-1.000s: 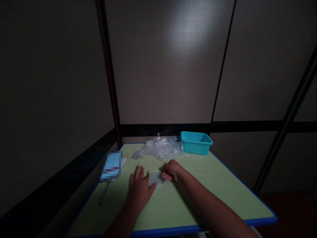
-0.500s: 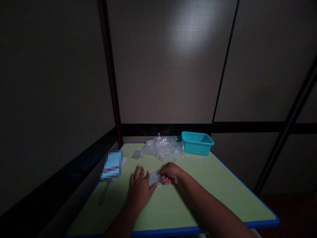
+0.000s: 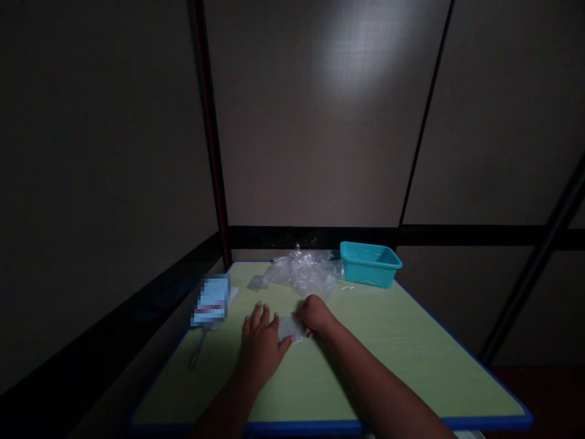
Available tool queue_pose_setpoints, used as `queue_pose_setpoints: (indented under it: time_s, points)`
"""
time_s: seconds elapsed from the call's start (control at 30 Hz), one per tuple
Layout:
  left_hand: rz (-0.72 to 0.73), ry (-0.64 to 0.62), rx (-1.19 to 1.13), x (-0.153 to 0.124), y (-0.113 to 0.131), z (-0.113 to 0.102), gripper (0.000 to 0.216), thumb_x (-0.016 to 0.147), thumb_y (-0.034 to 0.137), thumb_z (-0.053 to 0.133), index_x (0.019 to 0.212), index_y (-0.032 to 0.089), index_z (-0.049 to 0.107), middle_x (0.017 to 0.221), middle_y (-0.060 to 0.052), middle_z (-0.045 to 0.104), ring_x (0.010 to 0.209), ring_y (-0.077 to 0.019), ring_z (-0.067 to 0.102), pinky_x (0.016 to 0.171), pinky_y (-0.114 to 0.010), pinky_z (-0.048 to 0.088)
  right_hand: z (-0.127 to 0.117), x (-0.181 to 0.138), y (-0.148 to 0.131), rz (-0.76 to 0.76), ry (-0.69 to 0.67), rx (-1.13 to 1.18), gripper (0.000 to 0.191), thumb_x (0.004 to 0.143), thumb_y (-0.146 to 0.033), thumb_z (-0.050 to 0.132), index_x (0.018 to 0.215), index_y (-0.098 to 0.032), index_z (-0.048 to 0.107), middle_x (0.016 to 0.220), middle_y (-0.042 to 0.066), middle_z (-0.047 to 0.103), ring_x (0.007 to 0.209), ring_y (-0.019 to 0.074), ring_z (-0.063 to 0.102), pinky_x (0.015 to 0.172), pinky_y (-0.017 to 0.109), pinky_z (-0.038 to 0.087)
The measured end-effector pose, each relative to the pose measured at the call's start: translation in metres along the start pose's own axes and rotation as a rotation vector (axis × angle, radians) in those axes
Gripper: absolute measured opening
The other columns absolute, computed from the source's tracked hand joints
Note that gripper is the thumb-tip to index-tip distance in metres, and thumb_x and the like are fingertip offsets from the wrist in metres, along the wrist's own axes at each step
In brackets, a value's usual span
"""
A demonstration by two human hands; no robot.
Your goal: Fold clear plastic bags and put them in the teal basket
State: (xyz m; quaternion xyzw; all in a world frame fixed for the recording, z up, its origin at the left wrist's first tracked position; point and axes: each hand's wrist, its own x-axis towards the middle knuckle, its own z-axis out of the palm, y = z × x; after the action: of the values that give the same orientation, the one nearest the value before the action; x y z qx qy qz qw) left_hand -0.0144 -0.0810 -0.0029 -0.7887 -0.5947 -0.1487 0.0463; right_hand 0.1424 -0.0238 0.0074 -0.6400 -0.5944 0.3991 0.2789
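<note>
A small, flat, translucent plastic bag [image 3: 291,328] lies on the table between my hands. My left hand [image 3: 261,344] rests palm down over its left side, fingers spread, the thumb pressing near the lower edge. At the right edge of the bag, my right hand [image 3: 316,316] is closed in a pinch, knuckles up; its fingertips are mostly hidden behind the hand. Beyond both hands, a crumpled heap of clear plastic bags [image 3: 306,271] sits at the back of the table.
At the back right of the green, blue-edged table [image 3: 411,366] stands a turquoise plastic basin [image 3: 369,271]. A blurred-out light-blue item [image 3: 212,300] with a looped cord [image 3: 196,353] lies at the left edge. Dark panelled walls stand close behind and on the left.
The right hand has turned so its fingers curl under and show less, still at the bag's right edge. My left hand stays spread. The whole view has shifted slightly.
</note>
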Motion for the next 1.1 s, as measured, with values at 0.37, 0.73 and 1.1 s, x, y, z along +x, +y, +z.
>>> queue_pose_setpoints:
  time_s: [0.37,0.73,1.1]
  points:
    - [-0.017,-0.001,-0.004,-0.001,0.002,-0.003,0.057,0.077,0.052,0.049,0.122,0.017,0.052,0.137,-0.014,0.038,0.133,-0.0314,0.011,0.103,-0.049,0.012,0.004,-0.008,-0.003,-0.109,-0.024,0.11,0.013,0.061,-0.01,0.057,0.069,-0.017,0.049,0.031,-0.013,0.038,0.024,0.0061,0.037,0.027,0.014,0.03]
    - [-0.019,0.013,-0.016,-0.001,0.001,-0.001,0.056,0.076,0.051,0.05,0.122,0.019,0.053,0.137,-0.013,0.039,0.132,-0.0306,0.013,0.103,-0.048,0.013,0.0,-0.013,-0.006,-0.114,-0.009,0.011,0.026,0.068,-0.026,0.056,0.046,-0.016,0.047,0.029,-0.006,0.039,0.026,0.0071,0.034,0.031,0.019,0.029]
    - [-0.038,-0.001,-0.017,-0.002,0.003,-0.004,0.056,0.076,0.051,0.051,0.121,0.019,0.053,0.137,-0.013,0.038,0.133,-0.0304,0.013,0.104,-0.048,0.012,0.008,0.001,0.01,-0.292,0.153,-0.035,0.007,0.058,-0.011,0.059,0.057,-0.016,0.054,0.053,-0.005,0.054,0.052,0.0079,0.046,0.05,0.017,0.03]
